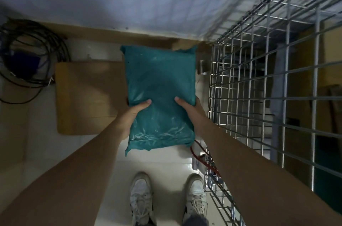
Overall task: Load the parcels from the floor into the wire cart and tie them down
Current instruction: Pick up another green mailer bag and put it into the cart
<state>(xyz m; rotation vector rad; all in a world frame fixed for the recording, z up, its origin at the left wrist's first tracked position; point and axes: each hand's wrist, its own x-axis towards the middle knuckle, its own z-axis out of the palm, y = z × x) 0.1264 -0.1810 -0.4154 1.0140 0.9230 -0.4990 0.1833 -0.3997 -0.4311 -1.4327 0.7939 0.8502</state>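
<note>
A person's left hand (133, 114) and right hand (190, 109) each grasp a side of one teal parcel (160, 85), thumbs on top, holding it above the floor (157, 162) just beside the single wire cart (268, 77) at right. One flat brown parcel (87, 96) lies on the floor at left, near one coil of black cable (27, 49).

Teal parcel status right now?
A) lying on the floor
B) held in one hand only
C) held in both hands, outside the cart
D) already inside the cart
C: the left hand and right hand each grip a side of the teal parcel, thumbs on top, and it is held above the floor to the left of the wire cart.
</note>
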